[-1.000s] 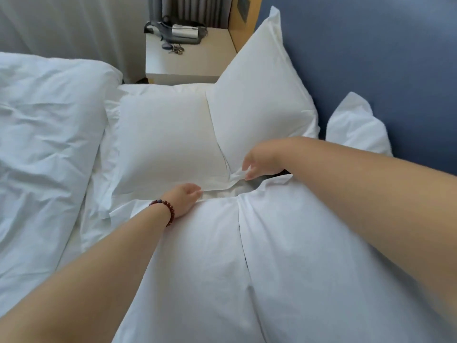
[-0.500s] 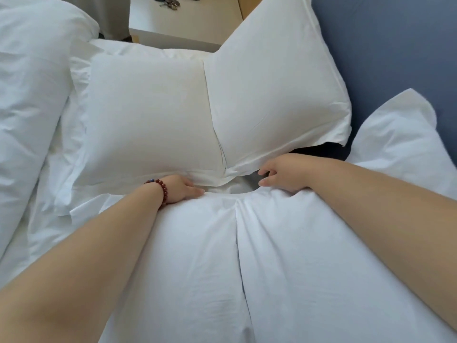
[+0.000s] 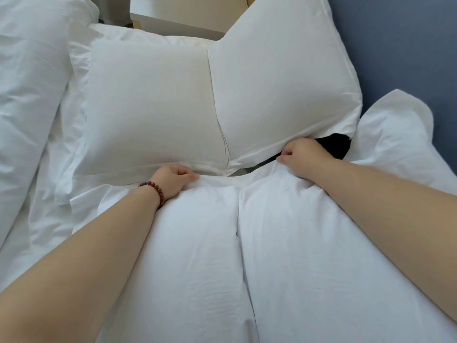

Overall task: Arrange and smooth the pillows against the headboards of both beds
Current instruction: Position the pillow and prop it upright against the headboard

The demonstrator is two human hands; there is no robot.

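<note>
Two hands are clenched in mid frame: the left hand (image 3: 173,180) grips the far edge of the left near pillow (image 3: 193,256), the right hand (image 3: 300,157) that of the right near pillow (image 3: 333,243). Two far pillows (image 3: 153,107) lie touching just beyond, at upper centre.

The bed (image 3: 47,226) holds a flat pillow (image 3: 153,107), a propped pillow (image 3: 279,82) and duvet (image 3: 27,70).
</note>
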